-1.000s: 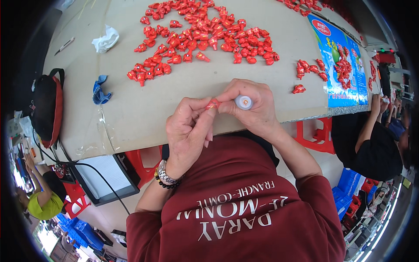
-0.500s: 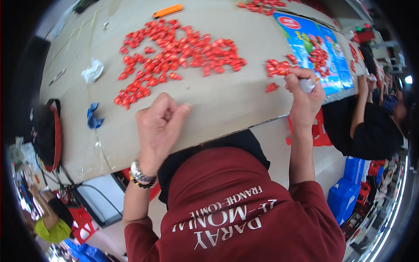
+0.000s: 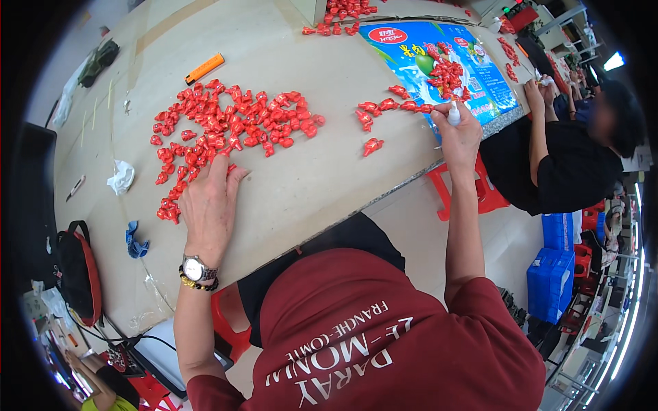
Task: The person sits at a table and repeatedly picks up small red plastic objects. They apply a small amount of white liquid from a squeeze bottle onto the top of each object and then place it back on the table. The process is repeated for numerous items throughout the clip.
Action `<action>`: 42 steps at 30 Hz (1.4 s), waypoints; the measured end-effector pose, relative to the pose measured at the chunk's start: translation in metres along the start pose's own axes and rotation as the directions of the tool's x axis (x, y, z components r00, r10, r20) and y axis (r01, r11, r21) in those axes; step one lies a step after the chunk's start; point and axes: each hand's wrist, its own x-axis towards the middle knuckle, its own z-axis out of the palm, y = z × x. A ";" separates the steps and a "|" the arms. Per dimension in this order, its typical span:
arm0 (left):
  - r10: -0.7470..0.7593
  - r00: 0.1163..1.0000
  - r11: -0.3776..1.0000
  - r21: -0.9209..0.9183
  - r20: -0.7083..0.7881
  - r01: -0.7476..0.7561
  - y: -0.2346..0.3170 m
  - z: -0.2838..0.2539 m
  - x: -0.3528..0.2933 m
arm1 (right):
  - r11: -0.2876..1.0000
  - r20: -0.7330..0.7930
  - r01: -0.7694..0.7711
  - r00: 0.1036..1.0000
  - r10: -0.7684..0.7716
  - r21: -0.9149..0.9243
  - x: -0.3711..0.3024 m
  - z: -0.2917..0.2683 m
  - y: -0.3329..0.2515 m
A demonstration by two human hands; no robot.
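My left hand (image 3: 209,202) is at the near edge of a pile of small glossy red plastic-looking pieces (image 3: 233,120). Its fingertips touch the pile, and a red piece shows between index finger and thumb, seemingly pinched; the other fingers are curled and partly hidden. In my right hand (image 3: 460,140) is a small white squeeze bottle (image 3: 454,115), its narrow tip towards the red pieces by the blue printed sheet (image 3: 404,58). Several red pieces (image 3: 370,107) form a loose row left of that hand, and a single one (image 3: 373,146) lies nearer me. More red pieces (image 3: 449,75) are heaped on the sheet.
On the table (image 3: 288,185) lie an orange cutter-like tool (image 3: 205,68), a crumpled white tissue (image 3: 121,177), a blue scrap (image 3: 136,240) and a pen (image 3: 75,188). A black and red bag (image 3: 79,274) stands at the left edge. Another person (image 3: 569,151) sits at the right.
My left hand has gone from a loose fist above the table to the red pile. The right hand keeps the squeeze bottle, now at the row's end by the sheet. The view has shifted.
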 end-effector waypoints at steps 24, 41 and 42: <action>-0.237 0.840 -0.528 -0.791 0.488 0.310 0.032 -0.013 -0.060 | 0.988 0.064 0.141 0.987 -0.145 0.066 -0.006 -0.005 0.010; -0.120 0.893 -0.757 -0.622 0.435 0.201 0.029 0.005 -0.078 | 0.776 0.540 0.349 0.569 -0.621 0.525 -0.091 0.034 -0.111; -0.112 0.900 -0.763 -0.617 0.421 0.193 0.030 0.006 -0.079 | 0.772 0.515 0.343 0.592 -0.620 0.536 -0.094 0.035 -0.116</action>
